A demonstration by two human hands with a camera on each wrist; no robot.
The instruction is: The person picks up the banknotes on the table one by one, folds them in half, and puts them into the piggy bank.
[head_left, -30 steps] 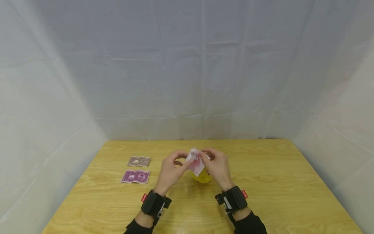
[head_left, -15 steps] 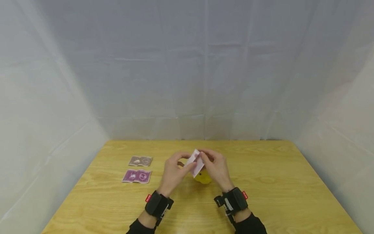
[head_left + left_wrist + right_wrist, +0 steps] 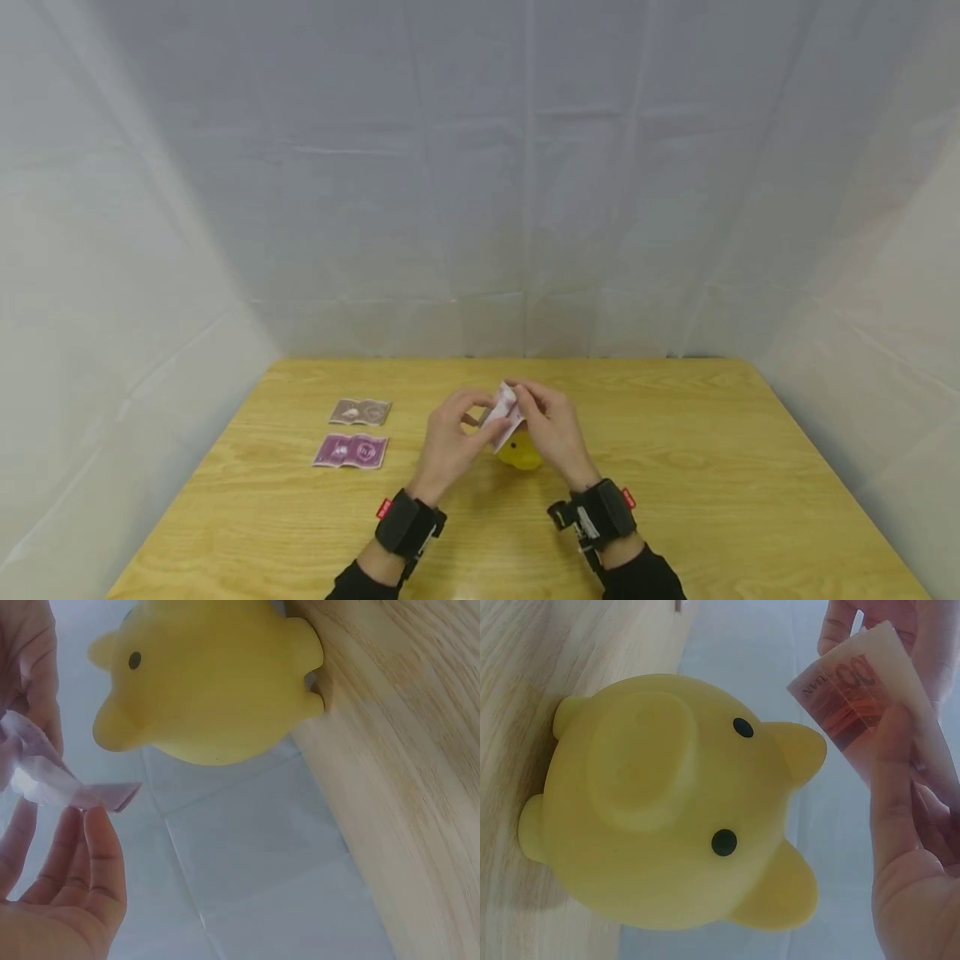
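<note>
Purple note (image 3: 351, 451) leftward; left hand (image 3: 452, 443), right hand (image 3: 557, 431) pinch banknote (image 3: 844, 694), seemingly folded; yellow piggybank (image 3: 656, 802) behind

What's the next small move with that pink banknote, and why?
Probably press its fold flatter: left hand steadying the pink banknote, right hand running along the crease. Both hands already pinch it, held up near the yellow piggy bank, and the left wrist view shows it bent, one part sticking out at an angle rather than lying flat.
</note>
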